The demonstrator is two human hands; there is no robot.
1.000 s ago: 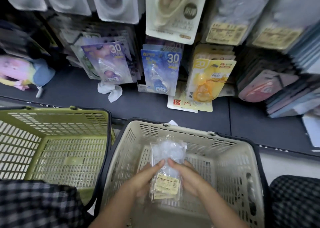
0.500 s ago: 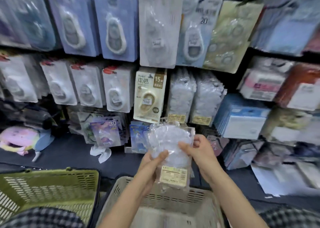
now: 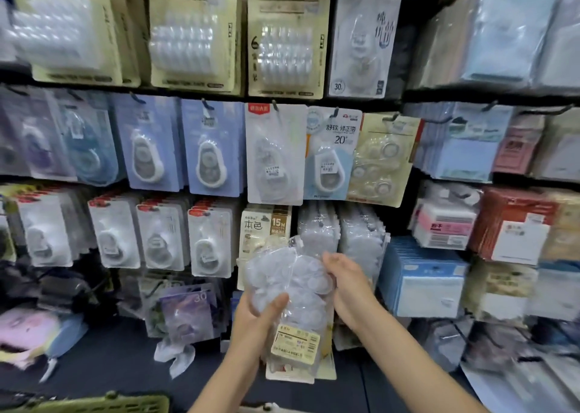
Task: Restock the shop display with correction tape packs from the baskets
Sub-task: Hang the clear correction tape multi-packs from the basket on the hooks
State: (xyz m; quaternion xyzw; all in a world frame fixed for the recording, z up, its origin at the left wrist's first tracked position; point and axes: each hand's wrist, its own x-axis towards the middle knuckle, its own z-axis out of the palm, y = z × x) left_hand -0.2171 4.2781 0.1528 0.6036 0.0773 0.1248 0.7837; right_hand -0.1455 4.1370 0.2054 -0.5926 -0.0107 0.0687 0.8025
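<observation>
Both hands hold a small stack of clear packs (image 3: 292,299) up in front of the wall of hanging packs (image 3: 276,152). The left hand (image 3: 254,328) wraps its fingers round the stack's left side, thumb on the front. The right hand (image 3: 348,284) curls round the right side. A green basket (image 3: 103,404) peeks in below the stack, to its left
</observation>
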